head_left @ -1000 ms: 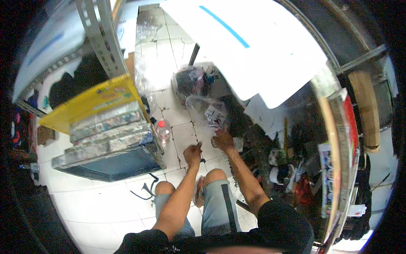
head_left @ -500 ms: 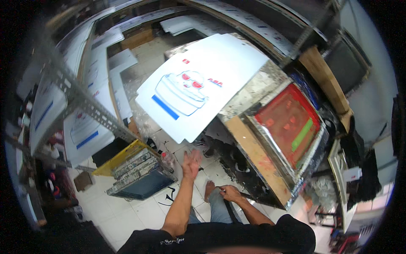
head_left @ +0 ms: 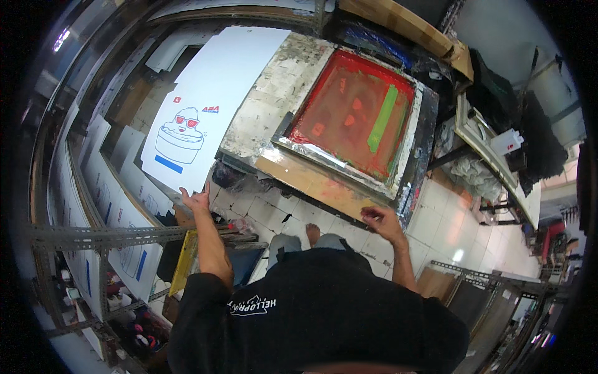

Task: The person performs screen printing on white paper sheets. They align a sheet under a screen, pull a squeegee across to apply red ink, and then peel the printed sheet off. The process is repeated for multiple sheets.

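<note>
A large white printed sheet (head_left: pixel 237 68) lies at the left end of the worktable, bearing a blue-outlined figure in a tub, red sunglasses and a blue bar. At its near corner is my left hand (head_left: pixel 198 201), fingers spread; whether they touch the sheet I cannot tell. To the right, a screen-printing frame (head_left: pixel 408 159) holds a mesh smeared with red ink, and a green strip (head_left: pixel 383 118) lies across it. My right hand (head_left: pixel 383 223) hovers by the wooden board (head_left: pixel 311 177) along the frame's near side, fingers loosely curled and apart, with nothing visible in them.
Metal racks (head_left: pixel 131 235) with several printed sheets (head_left: pixel 118 199) stand on the left. The stained worktable (head_left: pixel 274 93) shows between sheet and frame. A white bottle (head_left: pixel 507 142) stands on a side table at right. Near my legs are a yellow-edged frame (head_left: pixel 182 263) and a plastic bottle (head_left: pixel 240 225).
The view has turned toward the right. My left hand has reached up to the sheet's near corner. My right hand has risen from my leg to the screen frame's wooden board.
</note>
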Demonstrator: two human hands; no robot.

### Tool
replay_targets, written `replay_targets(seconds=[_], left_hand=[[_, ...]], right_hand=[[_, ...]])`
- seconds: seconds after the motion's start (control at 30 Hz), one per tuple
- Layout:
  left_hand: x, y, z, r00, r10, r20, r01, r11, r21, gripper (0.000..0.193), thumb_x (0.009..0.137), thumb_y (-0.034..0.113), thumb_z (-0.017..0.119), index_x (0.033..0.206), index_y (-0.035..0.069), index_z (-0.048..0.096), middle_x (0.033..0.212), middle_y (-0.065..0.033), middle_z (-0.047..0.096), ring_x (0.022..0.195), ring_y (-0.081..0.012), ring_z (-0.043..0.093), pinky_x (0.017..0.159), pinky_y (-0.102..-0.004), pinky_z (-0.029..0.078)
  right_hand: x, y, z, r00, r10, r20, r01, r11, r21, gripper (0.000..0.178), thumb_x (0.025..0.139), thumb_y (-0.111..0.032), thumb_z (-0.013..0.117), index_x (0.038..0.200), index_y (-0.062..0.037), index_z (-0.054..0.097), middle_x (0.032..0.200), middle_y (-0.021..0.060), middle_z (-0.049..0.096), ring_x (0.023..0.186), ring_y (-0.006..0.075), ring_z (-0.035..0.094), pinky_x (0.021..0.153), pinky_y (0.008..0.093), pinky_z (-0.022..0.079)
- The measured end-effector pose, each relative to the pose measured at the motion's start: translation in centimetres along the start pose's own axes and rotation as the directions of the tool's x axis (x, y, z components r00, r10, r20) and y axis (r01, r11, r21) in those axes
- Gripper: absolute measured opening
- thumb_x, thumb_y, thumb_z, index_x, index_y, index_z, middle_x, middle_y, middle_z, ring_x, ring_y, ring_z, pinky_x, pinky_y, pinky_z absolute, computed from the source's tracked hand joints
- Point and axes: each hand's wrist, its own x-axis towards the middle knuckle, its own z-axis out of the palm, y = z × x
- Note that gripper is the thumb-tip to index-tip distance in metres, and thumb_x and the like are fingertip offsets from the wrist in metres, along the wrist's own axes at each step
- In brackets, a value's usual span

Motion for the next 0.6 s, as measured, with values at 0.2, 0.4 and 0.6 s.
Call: replay_targets(seconds=[0.2,0.4,0.6], left_hand=[[1.7,0.4,-4.2,0.957,0.059,-0.282,-0.037,0.996,0.085,0.096,0.08,0.058,0.067,0.146,0.006,0.019,0.156,-0.009,0.013,0.138,-0.0344,0.027,0.106,-0.0649,0.029],[-3.5,-8.2,-5.6,0.935,0.033,-0.353,0.199,0.775,0.6,0.062,0.087,0.054,0.061,0.121,0.002,0.052,0.116,-0.0138,0.06,0.104,-0.0293,0.059,0.079,-0.0453,0.051],[-6.5,-12.5,-1.6,0.993,0.12,0.022,-0.07,0.419,0.905,0.032,0.092,0.033,0.065,0.106,0.004,0.061,0.085,-0.0056,0.066,0.071,-0.0157,0.065,0.053,-0.0271,0.048]], right_hand=[[0.6,2.7,-3.9,0.896,0.003,-0.443,0.047,0.994,0.101,0.021,0.09,-0.011,0.065,0.107,0.0017,0.067,0.087,0.0042,0.068,0.077,0.0098,0.062,0.069,0.0249,0.051],[1.5,5.4,-4.4,0.622,0.085,-0.779,-0.015,0.995,0.096,0.023,0.092,-0.012,0.063,0.109,0.0033,0.065,0.09,0.0055,0.068,0.076,0.0094,0.06,0.07,0.0245,0.049],[2.4,8.8,-2.8,0.454,0.02,-0.891,-0.141,0.989,-0.049,0.029,0.093,-0.013,0.059,0.116,0.0048,0.061,0.096,0.0139,0.068,0.083,0.0196,0.064,0.079,0.032,0.05]])
